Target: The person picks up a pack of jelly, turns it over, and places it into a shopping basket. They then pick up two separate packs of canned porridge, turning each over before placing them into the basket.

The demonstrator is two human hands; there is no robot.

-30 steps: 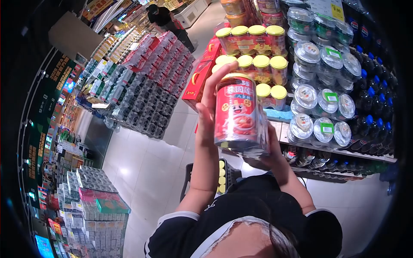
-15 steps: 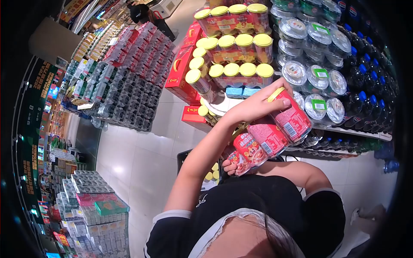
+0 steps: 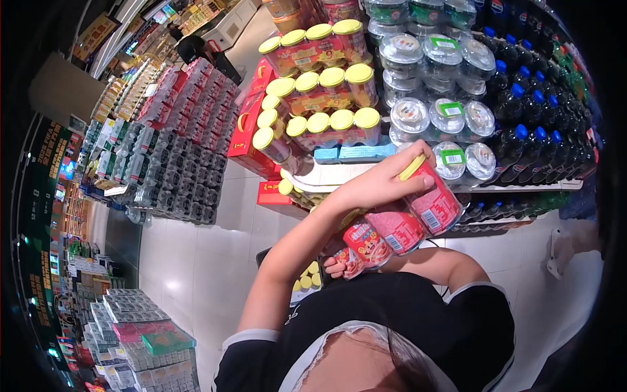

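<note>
Your left hand [image 3: 382, 184] grips the top of the shrink-wrapped can pack [image 3: 401, 230] and your right hand [image 3: 336, 264] cups its lower end. It looks heavy, rigid and slick-filmed, so support it from underneath.

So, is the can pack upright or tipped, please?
Tipped: the pack slants, lid end high under the left hand, base low at the right hand.
</note>
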